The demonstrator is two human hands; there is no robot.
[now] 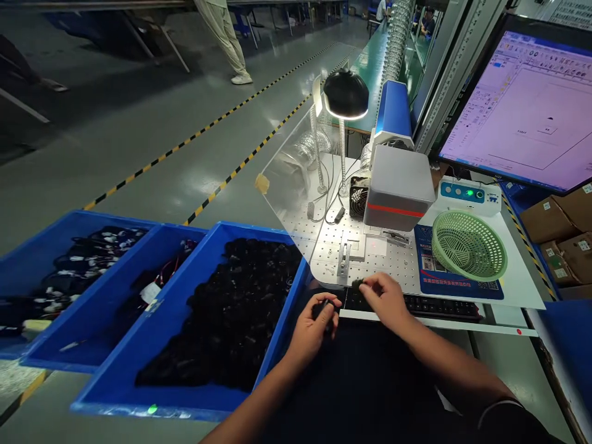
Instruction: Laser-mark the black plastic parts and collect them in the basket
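Observation:
My left hand (pixel 309 330) is curled around small black parts (pixel 319 308), just in front of the bench's near edge. Fingers and thumb of my right hand (pixel 387 303) pinch a small dark piece (pixel 357 284) over the left end of the black keyboard (pixel 439 306). The exact kind of these parts is too small to make out. Beyond my hands lies a perforated metal plate (pixel 319 259) with a small fixture (pixel 354 246) and a metal clamp strip (pixel 343 259). Above it hangs the grey machine head (pixel 398 185), casting a small red spot on the plate.
Left of me, a blue bin (pixel 171 407) holds a heap of black parts (pixel 235 314); further bins hold wired pieces. A green basket (pixel 469 246) sits on a blue mat (pixel 428 271). A lit lamp (pixel 346 92), clear shield (pixel 287 179) and monitor (pixel 522 111) stand around the bench.

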